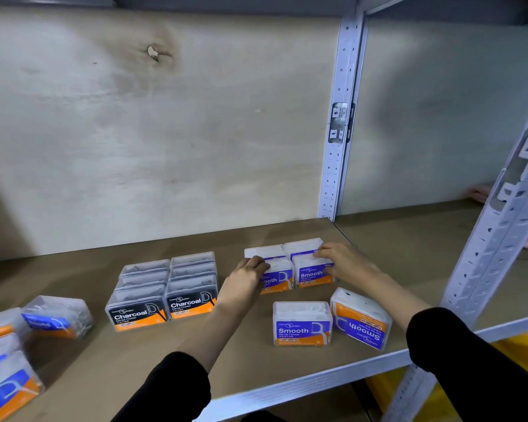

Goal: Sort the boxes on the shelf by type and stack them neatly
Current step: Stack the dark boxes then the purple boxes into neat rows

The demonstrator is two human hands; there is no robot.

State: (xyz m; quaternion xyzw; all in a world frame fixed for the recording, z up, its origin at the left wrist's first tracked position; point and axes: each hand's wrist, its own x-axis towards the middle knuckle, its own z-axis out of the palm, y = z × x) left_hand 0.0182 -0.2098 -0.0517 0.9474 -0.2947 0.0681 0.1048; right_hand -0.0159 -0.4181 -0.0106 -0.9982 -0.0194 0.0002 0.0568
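Risk sits in the Smooth block (287, 266) right of centre: left hand (247, 272) and right hand (340, 260) curl fingers onto its front boxes, and an uneven squeeze could skew the rows; loose Smooth boxes (302, 324) lie lower right

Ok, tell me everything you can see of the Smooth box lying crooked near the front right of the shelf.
The crooked Smooth box is clear, hard-looking plastic with white floss picks showing inside. Its purple and orange label reads upside down from here. It rests tilted and skewed on the shelf near the front edge, close beside an upright Smooth box; whether they touch is unclear. The left hand and right hand grip the Smooth group farther back, not this box.
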